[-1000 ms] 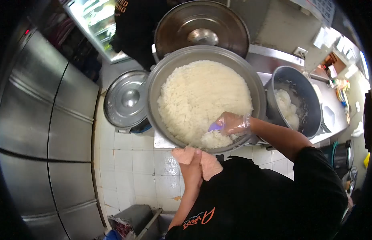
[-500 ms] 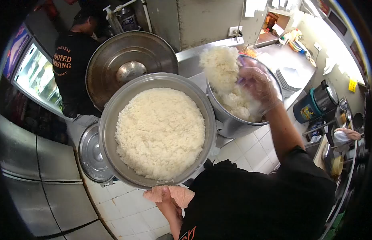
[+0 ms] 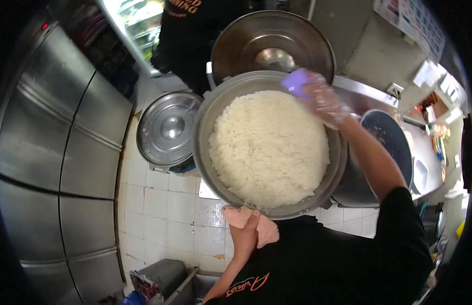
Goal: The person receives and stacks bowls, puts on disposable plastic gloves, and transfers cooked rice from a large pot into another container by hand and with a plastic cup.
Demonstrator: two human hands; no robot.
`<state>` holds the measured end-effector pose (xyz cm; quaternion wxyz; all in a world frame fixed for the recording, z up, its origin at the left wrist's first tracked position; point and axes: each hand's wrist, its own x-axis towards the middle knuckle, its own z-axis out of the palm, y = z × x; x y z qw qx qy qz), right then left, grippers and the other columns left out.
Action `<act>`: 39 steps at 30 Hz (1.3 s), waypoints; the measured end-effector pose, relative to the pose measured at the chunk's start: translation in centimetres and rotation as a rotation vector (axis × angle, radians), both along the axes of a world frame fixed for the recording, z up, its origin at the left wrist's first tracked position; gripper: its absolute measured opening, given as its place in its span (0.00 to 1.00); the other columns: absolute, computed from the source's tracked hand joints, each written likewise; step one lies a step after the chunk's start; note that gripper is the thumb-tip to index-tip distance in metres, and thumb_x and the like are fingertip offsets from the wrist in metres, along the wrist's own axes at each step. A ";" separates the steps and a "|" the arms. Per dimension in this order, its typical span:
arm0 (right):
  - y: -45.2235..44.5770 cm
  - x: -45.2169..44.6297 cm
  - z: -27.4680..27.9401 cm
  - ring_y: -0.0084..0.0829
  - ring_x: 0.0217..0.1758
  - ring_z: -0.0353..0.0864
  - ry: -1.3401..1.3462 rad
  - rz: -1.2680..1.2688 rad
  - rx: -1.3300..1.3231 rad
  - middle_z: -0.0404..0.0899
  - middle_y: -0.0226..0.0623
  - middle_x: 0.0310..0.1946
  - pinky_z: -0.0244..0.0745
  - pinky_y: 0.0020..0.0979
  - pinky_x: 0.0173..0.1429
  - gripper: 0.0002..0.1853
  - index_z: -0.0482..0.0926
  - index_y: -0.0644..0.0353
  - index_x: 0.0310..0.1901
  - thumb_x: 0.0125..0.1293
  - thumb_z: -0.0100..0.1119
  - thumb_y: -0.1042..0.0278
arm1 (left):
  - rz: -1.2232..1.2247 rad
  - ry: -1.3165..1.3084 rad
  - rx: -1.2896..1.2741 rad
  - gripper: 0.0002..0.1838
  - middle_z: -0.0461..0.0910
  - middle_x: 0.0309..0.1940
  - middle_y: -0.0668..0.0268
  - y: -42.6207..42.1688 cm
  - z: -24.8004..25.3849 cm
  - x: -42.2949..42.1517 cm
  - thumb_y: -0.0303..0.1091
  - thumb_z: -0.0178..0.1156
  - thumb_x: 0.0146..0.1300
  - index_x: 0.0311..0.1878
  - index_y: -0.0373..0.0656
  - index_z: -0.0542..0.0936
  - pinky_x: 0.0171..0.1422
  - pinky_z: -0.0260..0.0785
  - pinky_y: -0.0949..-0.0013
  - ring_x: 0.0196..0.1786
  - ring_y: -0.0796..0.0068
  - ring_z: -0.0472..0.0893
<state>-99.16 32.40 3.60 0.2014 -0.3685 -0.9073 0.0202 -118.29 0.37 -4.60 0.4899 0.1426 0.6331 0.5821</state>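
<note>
A wide metal pot [image 3: 208, 173] full of cooked white rice [image 3: 269, 147] stands before me. My left hand [image 3: 244, 235] is closed on a pink cloth [image 3: 268, 231], pressing it to the pot's near rim. In a clear plastic glove, my right hand [image 3: 322, 99] is over the far right side of the pot, slightly blurred. It grips a purple plastic scoop [image 3: 296, 82], whose exact shape is smeared. Right of the pot, partly behind my forearm, is a deep metal container [image 3: 365, 119] with bits of rice on its inner wall.
A large round lid [image 3: 231, 46] stands behind the pot. Another lidded pot [image 3: 147, 124] sits to the left. A person in a black shirt [image 3: 182, 51] is beside a lit fridge [image 3: 144, 35]. Steel cabinets [image 3: 38, 152] line the left; a counter [image 3: 429, 147] lies right.
My right hand and the purple scoop have moved left from the deep container to over the rice pot. The falling rice clump is gone from view. The camera view has shifted; my left hand keeps the cloth.
</note>
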 end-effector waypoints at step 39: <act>-13.6 0.9 -9.2 0.34 0.35 0.80 0.175 0.387 -0.867 0.82 0.42 0.36 0.74 0.35 0.45 0.18 0.80 0.58 0.48 0.54 0.59 0.65 | 0.023 -0.241 0.022 0.27 0.76 0.47 0.59 -0.1 -3.5 -0.8 0.23 0.63 0.55 0.59 0.33 0.68 0.51 0.72 0.68 0.47 0.69 0.77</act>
